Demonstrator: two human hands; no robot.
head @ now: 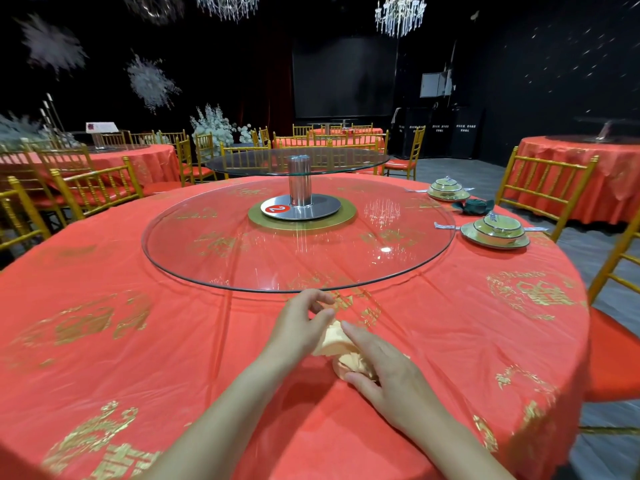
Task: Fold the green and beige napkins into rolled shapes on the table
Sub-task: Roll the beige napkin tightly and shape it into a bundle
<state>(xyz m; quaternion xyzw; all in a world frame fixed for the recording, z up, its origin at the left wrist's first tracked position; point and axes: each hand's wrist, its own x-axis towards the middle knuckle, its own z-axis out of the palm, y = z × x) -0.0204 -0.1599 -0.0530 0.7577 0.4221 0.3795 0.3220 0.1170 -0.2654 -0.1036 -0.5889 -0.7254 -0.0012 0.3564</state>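
Near the table's (138, 341) front edge, the right hand (384, 368) is clasping the beige napkin (334, 341) between thumb and fingers, and the left hand (304, 323) is pinching its upper end. Any loosening pinch is risking the roll springing open. Farther right, the green napkin (476, 206) is lying shaped between dish sets (495, 230).

table (166, 344) (beige napkin (335, 344), green napkin (477, 206))

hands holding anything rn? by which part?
Both hold the beige napkin: left hand seems to pinch its far tip; right hand grips the near rolled end, thumb beneath, index finger along it.
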